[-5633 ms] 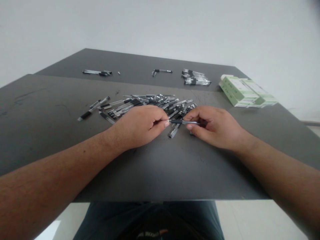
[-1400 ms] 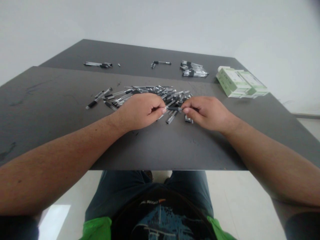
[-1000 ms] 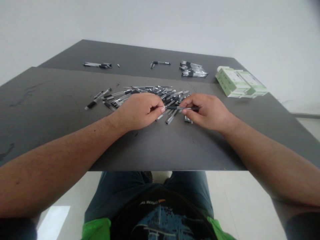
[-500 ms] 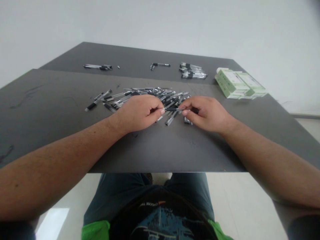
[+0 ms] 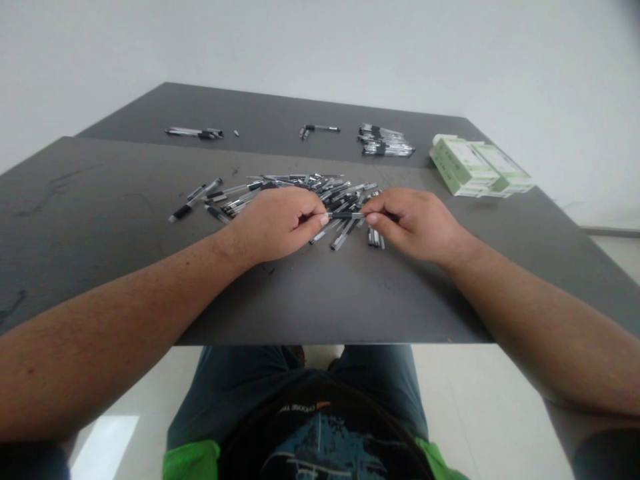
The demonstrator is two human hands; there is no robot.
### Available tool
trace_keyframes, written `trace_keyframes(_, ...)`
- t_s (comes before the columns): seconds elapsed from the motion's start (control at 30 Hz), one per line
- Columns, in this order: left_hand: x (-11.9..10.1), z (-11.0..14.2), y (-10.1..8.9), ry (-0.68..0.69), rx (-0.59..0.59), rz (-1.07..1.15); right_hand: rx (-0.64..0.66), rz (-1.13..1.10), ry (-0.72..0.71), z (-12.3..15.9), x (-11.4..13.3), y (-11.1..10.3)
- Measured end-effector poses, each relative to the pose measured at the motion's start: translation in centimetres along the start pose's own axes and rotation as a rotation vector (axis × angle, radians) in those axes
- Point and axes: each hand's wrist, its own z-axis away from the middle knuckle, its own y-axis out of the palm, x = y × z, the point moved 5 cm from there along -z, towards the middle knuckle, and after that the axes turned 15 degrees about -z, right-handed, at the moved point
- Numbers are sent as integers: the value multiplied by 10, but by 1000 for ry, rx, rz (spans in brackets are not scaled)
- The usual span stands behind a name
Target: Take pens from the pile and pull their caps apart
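Between my two hands is a pen [image 5: 346, 215] with a black grip, lying crosswise just in front of a heap of pens. My left hand [image 5: 286, 223] pinches its left end between thumb and fingers. At the other end, the thumb and forefinger of my right hand [image 5: 413, 223] are closed on the pen. The heap of clear and black pen parts [image 5: 330, 189] spreads behind and between the hands, partly hidden by them. A few short clear pieces [image 5: 375, 238] lie below my right fingers.
Toward the back of the grey table [image 5: 320, 307] lie a small group of pens [image 5: 195, 133], a single pen [image 5: 323, 129] with small parts, and a bundle of pens [image 5: 385, 141]. Green and white boxes [image 5: 470, 167] stand at the right. Loose pens [image 5: 195, 200] lie left of the heap.
My right thumb and fingers have shifted slightly rightward along the pen, so more of it shows between the hands. My left hand keeps its pinch almost unmoved.
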Motion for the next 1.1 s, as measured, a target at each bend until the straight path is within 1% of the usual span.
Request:
trace_keyframes(0.13,0,0,0,3,3,-5,-12,-14,-15,0,3,0)
trace_keyframes(0.3,0,0,0,2,11,0,-31,-13,24,0,3,-1)
trace_keyframes(0.53,-1,0,0,17,27,1,2,-11,-5,0,1,0)
trace_keyframes(0.73,0,0,1,25,1,6,7,-17,23,0,1,0)
trace_keyframes(0.9,0,0,1,15,13,4,2,-36,74,0,2,0)
trace_keyframes(1.1,-2,0,-1,17,34,3,43,-7,54,-1,1,1)
